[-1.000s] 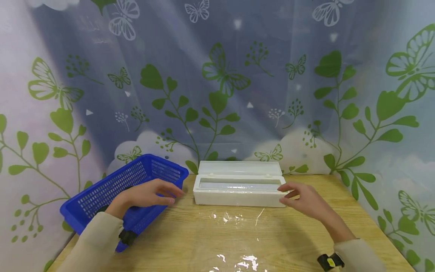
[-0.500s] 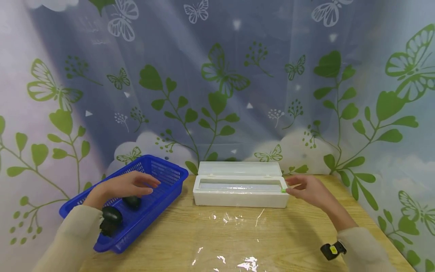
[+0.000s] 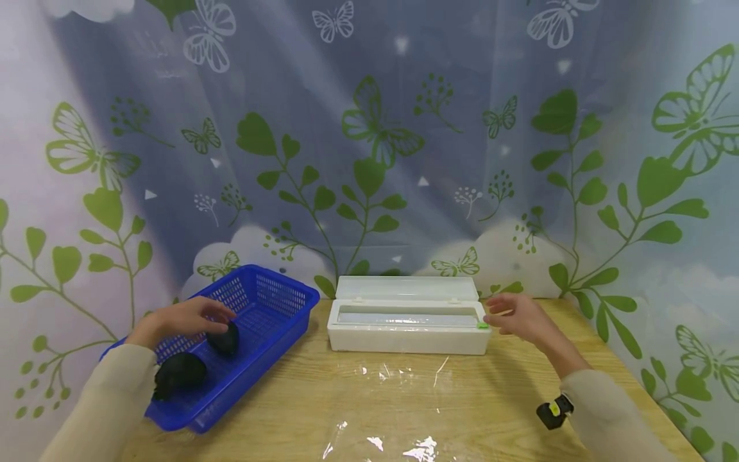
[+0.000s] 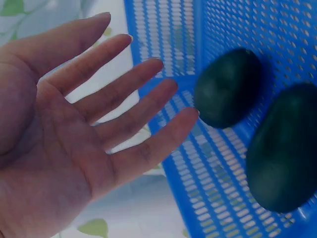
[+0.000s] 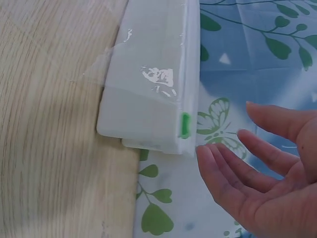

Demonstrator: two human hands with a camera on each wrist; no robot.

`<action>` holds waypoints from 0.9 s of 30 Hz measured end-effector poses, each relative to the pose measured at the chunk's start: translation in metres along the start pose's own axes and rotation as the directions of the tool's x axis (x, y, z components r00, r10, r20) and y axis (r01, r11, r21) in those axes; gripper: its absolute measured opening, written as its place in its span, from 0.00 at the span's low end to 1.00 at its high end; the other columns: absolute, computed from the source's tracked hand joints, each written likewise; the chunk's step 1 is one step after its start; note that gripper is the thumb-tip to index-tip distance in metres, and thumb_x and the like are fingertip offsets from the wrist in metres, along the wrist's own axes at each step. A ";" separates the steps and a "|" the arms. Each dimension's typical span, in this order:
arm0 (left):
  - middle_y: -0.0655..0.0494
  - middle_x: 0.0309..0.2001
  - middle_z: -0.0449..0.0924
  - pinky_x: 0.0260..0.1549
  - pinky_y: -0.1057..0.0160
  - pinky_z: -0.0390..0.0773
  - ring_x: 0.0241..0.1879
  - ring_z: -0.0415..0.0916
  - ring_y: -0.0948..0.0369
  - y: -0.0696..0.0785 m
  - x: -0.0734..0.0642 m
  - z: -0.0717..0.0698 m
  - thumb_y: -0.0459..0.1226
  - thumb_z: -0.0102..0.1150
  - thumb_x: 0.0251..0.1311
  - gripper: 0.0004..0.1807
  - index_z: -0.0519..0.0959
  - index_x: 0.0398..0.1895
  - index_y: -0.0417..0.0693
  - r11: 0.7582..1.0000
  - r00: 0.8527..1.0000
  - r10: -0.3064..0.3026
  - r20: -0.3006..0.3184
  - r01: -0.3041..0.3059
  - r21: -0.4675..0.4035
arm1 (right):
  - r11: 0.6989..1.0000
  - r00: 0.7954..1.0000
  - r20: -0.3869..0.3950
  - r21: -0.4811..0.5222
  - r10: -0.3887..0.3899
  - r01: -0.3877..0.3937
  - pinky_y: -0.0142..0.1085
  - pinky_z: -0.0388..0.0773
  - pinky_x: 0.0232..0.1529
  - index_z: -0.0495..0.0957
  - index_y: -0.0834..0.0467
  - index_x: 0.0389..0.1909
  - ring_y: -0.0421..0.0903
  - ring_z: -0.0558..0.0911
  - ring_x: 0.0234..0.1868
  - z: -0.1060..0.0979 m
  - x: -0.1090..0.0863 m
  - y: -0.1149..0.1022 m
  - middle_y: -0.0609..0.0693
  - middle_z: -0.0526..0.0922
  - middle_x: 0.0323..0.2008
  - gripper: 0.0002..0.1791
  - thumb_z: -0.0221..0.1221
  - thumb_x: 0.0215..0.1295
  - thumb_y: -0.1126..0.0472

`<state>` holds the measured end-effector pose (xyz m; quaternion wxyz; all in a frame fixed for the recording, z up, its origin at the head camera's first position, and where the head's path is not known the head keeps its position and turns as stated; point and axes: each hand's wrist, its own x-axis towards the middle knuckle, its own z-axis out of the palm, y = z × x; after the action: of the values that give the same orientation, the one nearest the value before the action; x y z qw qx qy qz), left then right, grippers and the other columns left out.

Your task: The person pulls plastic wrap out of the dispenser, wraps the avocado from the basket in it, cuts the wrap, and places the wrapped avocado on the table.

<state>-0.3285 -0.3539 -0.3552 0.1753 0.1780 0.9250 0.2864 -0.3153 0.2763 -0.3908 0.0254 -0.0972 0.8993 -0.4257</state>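
I have the left hand point(image 3: 187, 319) over the basket, holding nothing, its fingers spread and only lightly bent. The thumb overlaps the smaller dark oval fruit point(image 3: 224, 340) in the head view, and the little fingertip meets its edge in the left wrist view; I can't tell whether they touch. The right hand point(image 3: 522, 317) is just beside the far-right end of the cling film dispenser, fingers relaxed, gripping nothing, near the green slide cutter point(image 5: 185, 125).

Were I to lift that fruit, I'd bring the palm over it and close thumb and fingers round its widest part, since the dark skin looks smooth and may roll. I'd clear the larger dark oval fruit point(image 3: 180, 373) lying beside it, and raise the hand well above the basket's rim. I'd keep the right hand off the cutter meanwhile, so it doesn't slide.

Both fruits lie in the blue slotted basket point(image 3: 283, 294), which sits at an angle at the left of the table. The white dispenser point(image 3: 404, 340) stands with its lid point(image 3: 406, 286) open behind, and clear film point(image 3: 383, 372) spreads from it across the table point(image 3: 473, 410). Behind hangs a butterfly-and-leaf printed curtain point(image 3: 462, 141).
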 end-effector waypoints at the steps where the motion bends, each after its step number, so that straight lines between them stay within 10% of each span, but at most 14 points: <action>1: 0.31 0.58 0.72 0.33 0.55 0.82 0.52 0.75 0.44 -0.003 -0.001 0.000 0.40 0.57 0.64 0.24 0.72 0.60 0.36 1.000 1.000 -0.017 0.002 0.017 0.004 | 1.000 1.000 0.002 0.004 0.011 -0.011 0.43 0.83 0.45 0.68 0.68 0.61 0.59 0.80 0.51 0.001 0.002 0.002 0.71 0.72 0.58 0.30 0.61 0.63 0.54; 13: 0.26 0.60 0.67 0.35 0.46 0.83 0.56 0.69 0.34 -0.027 0.000 -0.003 0.38 0.59 0.61 0.26 0.69 0.60 0.34 0.971 0.971 -0.237 -0.019 0.237 -0.029 | 0.994 0.996 -0.008 0.053 0.092 -0.091 0.43 0.83 0.44 0.67 0.69 0.61 0.64 0.74 0.56 0.011 0.023 0.022 0.73 0.68 0.60 0.29 0.61 0.62 0.59; 27: 0.23 0.64 0.55 0.43 0.40 0.80 0.60 0.62 0.29 -0.053 0.025 0.004 0.37 0.59 0.61 0.34 0.59 0.66 0.33 0.937 0.943 -0.329 -0.053 0.319 -0.143 | 0.984 0.992 0.026 0.124 0.125 -0.128 0.47 0.82 0.48 0.63 0.68 0.65 0.65 0.72 0.59 0.016 0.030 0.027 0.74 0.65 0.62 0.31 0.59 0.66 0.59</action>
<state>-0.3607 -0.3824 -0.3948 0.1962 -0.0001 0.9265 0.3211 -0.3469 0.2745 -0.4208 0.0665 -0.0418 0.8749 -0.4778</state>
